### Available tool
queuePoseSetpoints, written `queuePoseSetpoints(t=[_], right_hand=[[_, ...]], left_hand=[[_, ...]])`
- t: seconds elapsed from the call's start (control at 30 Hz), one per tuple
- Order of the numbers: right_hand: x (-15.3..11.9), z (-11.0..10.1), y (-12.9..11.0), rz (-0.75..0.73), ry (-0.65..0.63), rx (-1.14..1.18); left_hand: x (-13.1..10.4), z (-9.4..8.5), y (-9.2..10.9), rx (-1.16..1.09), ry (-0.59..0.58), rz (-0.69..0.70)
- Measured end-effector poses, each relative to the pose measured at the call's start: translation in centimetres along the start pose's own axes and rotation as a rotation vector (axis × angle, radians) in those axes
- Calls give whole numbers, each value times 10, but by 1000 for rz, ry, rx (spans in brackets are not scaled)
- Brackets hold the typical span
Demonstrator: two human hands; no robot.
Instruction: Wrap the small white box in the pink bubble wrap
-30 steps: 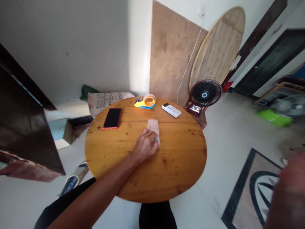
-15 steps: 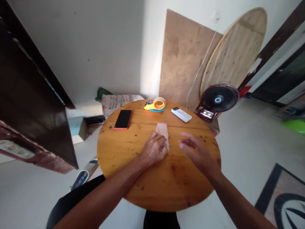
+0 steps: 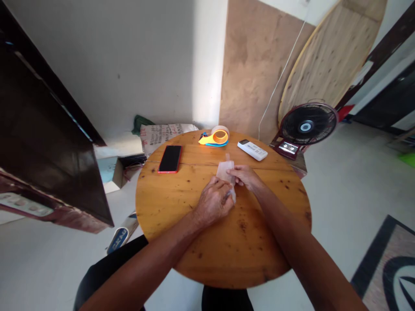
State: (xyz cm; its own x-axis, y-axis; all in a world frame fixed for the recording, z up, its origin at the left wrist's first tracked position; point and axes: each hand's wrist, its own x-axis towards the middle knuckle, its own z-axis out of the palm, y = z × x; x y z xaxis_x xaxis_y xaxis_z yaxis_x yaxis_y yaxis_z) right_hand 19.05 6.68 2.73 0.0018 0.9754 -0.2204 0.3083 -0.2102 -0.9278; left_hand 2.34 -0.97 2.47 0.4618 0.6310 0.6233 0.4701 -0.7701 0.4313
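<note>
A thin, pale, folded sheet (image 3: 223, 169), like paper or tissue, lies near the middle of the round wooden table. My left hand (image 3: 214, 201) is closed over its near end, fingers curled, with a crumpled whitish bit showing beside the thumb. At the sheet's right edge, my right hand (image 3: 245, 175) pinches it between thumb and fingers. A narrow pale strip sticks out beyond the far end. Whether the sheet is one piece or several layers, I cannot tell.
Toward the table's (image 3: 181, 259) far edge are a red-edged phone (image 3: 170, 159), a yellow-and-blue tape dispenser (image 3: 215, 138) and a white remote-like device (image 3: 252, 150). Beyond the right edge stands a dark fan (image 3: 306, 127). Boards lean on the wall behind.
My right hand has come in from the right and taken hold of the sheet's edge. The sheet's far end now looks wider, with a strip beyond it. The view has tilted slightly.
</note>
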Motion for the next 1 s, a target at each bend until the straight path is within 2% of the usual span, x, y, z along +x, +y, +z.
queuePoseSetpoints(t=[0.2,0.4,0.63,0.73,1.0], right_hand=[[-17,9,-12,-218,14,145],[-36,9,-16,-357,32,33],[-50,12,-14,-387,34,24],[-53,14,-15,-395,38,21],[-61,11,-12,-372,-21,32]], left_hand=[[1,1,-3,13,17,-9],[-1,4,-9,-5,75,-47],[-5,-2,1,103,47,-165],[-9,-2,4,48,49,-216],[-17,14,-6,-121,214,-337]])
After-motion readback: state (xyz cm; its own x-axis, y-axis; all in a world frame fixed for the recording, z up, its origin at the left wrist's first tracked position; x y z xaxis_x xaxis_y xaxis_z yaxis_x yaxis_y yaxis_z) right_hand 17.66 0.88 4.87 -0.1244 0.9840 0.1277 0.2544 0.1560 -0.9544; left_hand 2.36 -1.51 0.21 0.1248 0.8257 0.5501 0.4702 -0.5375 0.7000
